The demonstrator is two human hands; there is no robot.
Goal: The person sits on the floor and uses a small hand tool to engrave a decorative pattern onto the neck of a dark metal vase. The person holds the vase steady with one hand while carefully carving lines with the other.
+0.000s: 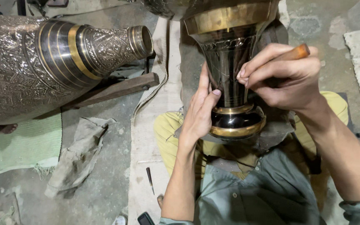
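Observation:
A dark metal vase (230, 46) with brass bands lies across my lap, its foot toward me and a fine pattern cut into its black neck. My left hand (199, 110) presses flat against the neck's left side, thumb resting on the metal. My right hand (284, 75) grips a wooden-handled engraving tool (294, 53), fingers pinched near the tip against the neck. The tool's tip is hidden by my fingers.
A large engraved silver-and-brass vase (42, 58) lies on its side at the left, propped on a wooden block (121, 88). A green mat (21, 146), a grey rag (80, 154) and a small chisel (150, 180) lie on the concrete floor.

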